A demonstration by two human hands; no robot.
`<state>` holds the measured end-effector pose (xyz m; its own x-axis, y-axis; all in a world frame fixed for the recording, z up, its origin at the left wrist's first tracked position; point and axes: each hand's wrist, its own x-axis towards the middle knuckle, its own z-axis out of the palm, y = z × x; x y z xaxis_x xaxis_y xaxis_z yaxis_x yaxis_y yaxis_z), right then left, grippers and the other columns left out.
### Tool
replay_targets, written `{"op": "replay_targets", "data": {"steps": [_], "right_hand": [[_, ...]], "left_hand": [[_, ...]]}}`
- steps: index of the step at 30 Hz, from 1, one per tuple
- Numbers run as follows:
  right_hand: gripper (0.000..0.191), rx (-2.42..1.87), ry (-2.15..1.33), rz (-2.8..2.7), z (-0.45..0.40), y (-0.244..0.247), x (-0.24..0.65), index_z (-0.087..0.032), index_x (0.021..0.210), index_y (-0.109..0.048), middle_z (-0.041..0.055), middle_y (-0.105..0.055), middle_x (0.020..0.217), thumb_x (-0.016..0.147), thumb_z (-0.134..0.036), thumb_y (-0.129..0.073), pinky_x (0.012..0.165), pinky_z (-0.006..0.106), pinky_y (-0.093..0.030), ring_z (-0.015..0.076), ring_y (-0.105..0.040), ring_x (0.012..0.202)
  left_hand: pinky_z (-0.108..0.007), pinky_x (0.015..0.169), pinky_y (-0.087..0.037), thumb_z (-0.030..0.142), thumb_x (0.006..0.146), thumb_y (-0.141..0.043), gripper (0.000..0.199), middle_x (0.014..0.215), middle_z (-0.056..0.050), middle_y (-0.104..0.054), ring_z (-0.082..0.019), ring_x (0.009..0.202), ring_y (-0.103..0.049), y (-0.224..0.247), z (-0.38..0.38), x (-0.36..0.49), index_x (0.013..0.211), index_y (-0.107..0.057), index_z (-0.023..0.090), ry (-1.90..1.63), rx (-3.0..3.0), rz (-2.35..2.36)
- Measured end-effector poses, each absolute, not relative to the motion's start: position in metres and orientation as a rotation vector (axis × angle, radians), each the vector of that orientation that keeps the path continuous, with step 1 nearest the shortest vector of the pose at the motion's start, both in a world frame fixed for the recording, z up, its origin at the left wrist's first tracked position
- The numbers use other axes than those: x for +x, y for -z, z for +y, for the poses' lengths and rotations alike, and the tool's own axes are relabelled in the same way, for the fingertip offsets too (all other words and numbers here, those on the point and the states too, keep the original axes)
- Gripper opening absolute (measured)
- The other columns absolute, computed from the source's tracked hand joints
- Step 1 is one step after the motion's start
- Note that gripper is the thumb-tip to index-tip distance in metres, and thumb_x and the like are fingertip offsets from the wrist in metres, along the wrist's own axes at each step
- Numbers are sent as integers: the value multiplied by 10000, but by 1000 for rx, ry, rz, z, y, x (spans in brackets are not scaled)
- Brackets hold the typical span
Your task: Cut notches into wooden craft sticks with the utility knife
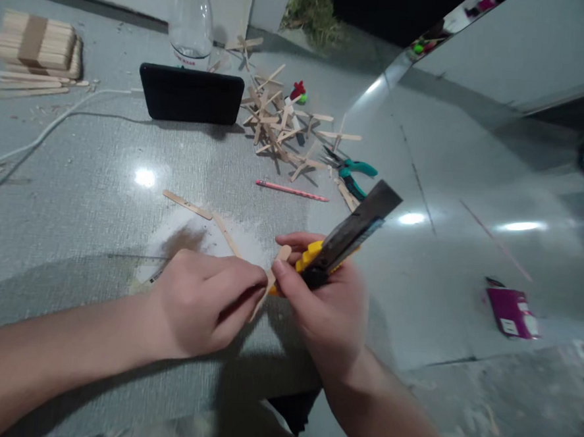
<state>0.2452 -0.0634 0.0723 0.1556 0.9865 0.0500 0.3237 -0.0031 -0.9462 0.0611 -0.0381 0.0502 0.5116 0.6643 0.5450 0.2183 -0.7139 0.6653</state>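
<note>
My left hand (pixel 202 299) is closed, its fingertips pinching a wooden craft stick (pixel 282 254) that slants upward between my two hands. My right hand (pixel 324 299) is wrapped round a yellow and black snap-off utility knife (pixel 343 231), its wide end pointing up and to the right. The right thumb presses against the upper part of the same stick. Just beyond my hands, a notched stick (pixel 188 204) and another stick (pixel 226 234) lie almost end to end on a whitish dusty patch of the table, by a brown smudge (pixel 184 238).
Beyond lie a pink pencil (pixel 291 191), teal-handled pliers (pixel 352 169) and a heap of crossed sticks (pixel 278 122). A black phone (pixel 191 95) stands before a glass bottle (pixel 190 21). Bundled sticks (pixel 38 41) and a white cable (pixel 55 121) are at left. A purple packet (pixel 511 313) lies on the floor.
</note>
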Motion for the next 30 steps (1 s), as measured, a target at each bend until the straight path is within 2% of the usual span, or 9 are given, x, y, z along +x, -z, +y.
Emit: {"op": "replay_targets", "data": {"steps": [3, 5, 11, 17, 21, 23, 27, 30], "right_hand": [[155, -1490, -864, -1340, -63, -75, 243, -222, 948, -697, -83, -618, 640, 803, -167, -706, 519, 191, -461, 67, -564, 530], [146, -1487, -860, -1337, -63, -75, 243, -223, 934, -694, -89, -615, 628, 802, -163, -708, 514, 182, -455, 62, -566, 526], [121, -1479, -884, -1341, -64, -74, 241, -221, 927, -685, -83, -619, 628, 815, -181, -703, 497, 184, -444, 67, -573, 521], [138, -1470, -928, -1312, -64, -71, 244, -212, 922, -703, -81, -593, 611, 792, -167, -717, 496, 178, -443, 66, -557, 513], [128, -1449, -1073, -1211, -65, -60, 253, -213, 976, -711, -77, -549, 612, 851, -228, -734, 503, 199, -446, 71, -515, 507], [142, -1429, -1097, -1152, -66, -55, 258, -213, 1011, -707, -71, -537, 623, 883, -268, -732, 510, 213, -451, 80, -509, 517], [166, -1420, -1080, -1133, -67, -50, 263, -219, 1036, -705, -63, -545, 640, 888, -280, -749, 529, 226, -457, 92, -524, 536], [176, -1416, -1091, -1153, -68, -51, 265, -229, 1053, -706, -62, -555, 648, 897, -297, -746, 526, 231, -454, 93, -521, 529]], "left_hand": [[-227, 584, -497, 166, 982, -611, 67, 1001, -42, -761, -108, 718, -694, -48, -35, 61, 1025, -660, 185, -1136, 2344, 714], [-216, 589, -506, 174, 995, -600, 72, 1081, -59, -740, -91, 727, -678, -50, -34, 61, 994, -671, 190, -1163, 2373, 751], [-257, 633, -539, 168, 981, -606, 34, 1138, -92, -678, -111, 751, -639, -53, -35, 64, 986, -639, 168, -1087, 2358, 779], [-292, 703, -570, 185, 1028, -482, 106, 1163, -102, -622, -153, 857, -652, -47, -39, 68, 957, -560, 173, -1012, 2262, 842], [-283, 724, -556, 173, 1012, -453, 90, 1188, -100, -578, -149, 910, -647, -43, -35, 66, 942, -505, 195, -947, 2118, 819], [-274, 716, -540, 145, 1001, -438, 105, 1127, -85, -605, -150, 915, -644, -43, -30, 65, 931, -494, 199, -964, 2084, 856], [-236, 621, -498, 119, 977, -493, 97, 851, 1, -659, -114, 714, -622, -46, -24, 63, 945, -542, 197, -920, 2028, 945], [-224, 629, -518, 120, 954, -556, 95, 849, 14, -702, -110, 716, -667, -47, -24, 63, 996, -598, 193, -903, 2005, 968]]}}
